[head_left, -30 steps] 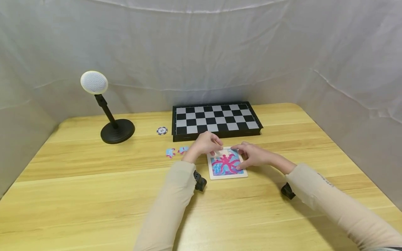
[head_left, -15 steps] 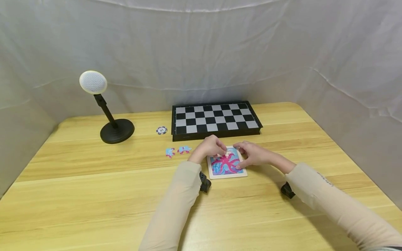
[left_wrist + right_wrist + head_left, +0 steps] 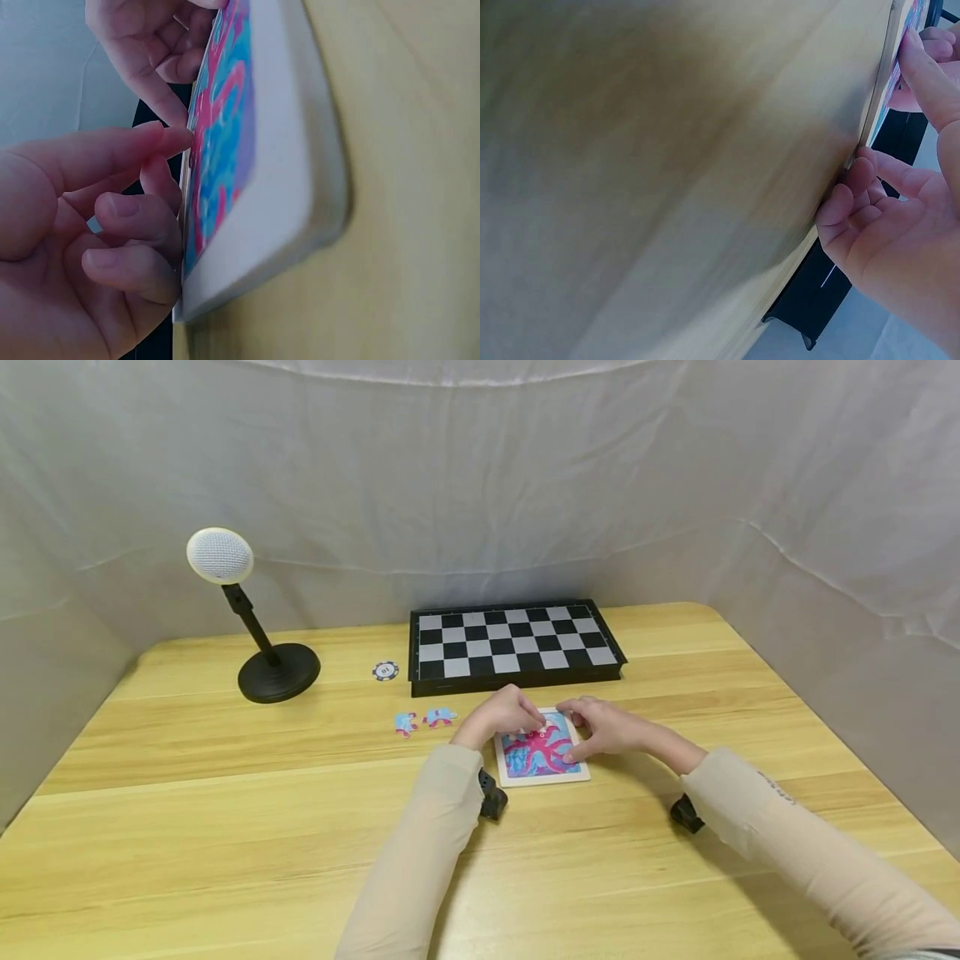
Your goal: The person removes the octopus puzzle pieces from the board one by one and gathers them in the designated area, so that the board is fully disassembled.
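Note:
A square octopus jigsaw puzzle [image 3: 542, 752] sits in a pale-rimmed tray [image 3: 551, 782] flat on the table. My left hand [image 3: 506, 710] is over the tray's upper left part, its thumb and forefinger pinched together at the picture near the octopus's head. The puzzle piece at those fingertips is mostly hidden by them. From the right, my right hand [image 3: 607, 727] holds the tray, with the thumb on the picture and the other fingers along the far right edge. In the left wrist view, the remaining left fingers [image 3: 135, 244] curl beside the tray's side.
Two loose puzzle pieces [image 3: 406, 724] lie left of the tray, near a poker chip [image 3: 386, 671]. A folded black and white chessboard [image 3: 517, 643] is behind the tray. At the back left stands a round white mesh-headed object on a black stand [image 3: 279, 673]. Pale cloth [image 3: 480, 485] surrounds the table.
My left hand has moved slightly right and toward me, over the gap at the picture's top, uncovering the second loose piece. My right hand stays in place on the tray.

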The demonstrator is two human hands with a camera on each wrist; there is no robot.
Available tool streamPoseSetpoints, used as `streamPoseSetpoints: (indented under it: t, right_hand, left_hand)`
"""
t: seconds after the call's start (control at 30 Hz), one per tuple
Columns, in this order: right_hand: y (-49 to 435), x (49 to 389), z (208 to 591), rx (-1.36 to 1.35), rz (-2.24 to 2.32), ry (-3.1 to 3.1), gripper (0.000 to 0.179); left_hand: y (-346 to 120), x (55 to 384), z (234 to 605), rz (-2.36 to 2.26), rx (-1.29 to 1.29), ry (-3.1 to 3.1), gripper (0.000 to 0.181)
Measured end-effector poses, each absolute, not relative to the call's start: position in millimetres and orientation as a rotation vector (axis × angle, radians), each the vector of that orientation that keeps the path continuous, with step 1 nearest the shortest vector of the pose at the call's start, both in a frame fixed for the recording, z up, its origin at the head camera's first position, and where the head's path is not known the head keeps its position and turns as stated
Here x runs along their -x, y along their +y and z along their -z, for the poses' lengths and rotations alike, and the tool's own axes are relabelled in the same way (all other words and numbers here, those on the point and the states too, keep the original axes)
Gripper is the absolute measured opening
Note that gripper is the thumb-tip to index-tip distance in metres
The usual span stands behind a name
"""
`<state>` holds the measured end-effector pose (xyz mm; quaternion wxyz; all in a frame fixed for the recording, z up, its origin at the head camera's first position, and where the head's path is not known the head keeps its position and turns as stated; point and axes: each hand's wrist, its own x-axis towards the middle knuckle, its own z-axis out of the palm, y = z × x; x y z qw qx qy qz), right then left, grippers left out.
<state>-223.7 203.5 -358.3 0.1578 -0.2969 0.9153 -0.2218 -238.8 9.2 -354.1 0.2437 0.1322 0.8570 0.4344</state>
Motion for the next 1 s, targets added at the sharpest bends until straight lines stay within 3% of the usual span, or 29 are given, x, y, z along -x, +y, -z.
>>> streamPoseSetpoints:
  t: [0.27,0.53,1.0]
  right_hand:
    - [203.4,223.6,358.1,0.861,0.637,2.620,0.075]
    - [203.6,224.3,358.6,0.855,0.643,2.625,0.074]
    - [202.6,222.4,358.1,0.835,0.723,2.623,0.051]
  left_hand:
    - [14.9,232.6,350.1,-1.245,-0.295,2.324,0.020]
    - [18.2,231.6,352.2,-1.341,-0.163,2.278,0.014]
    - [22.0,231.3,350.8,-1.280,-0.132,2.406,0.013]
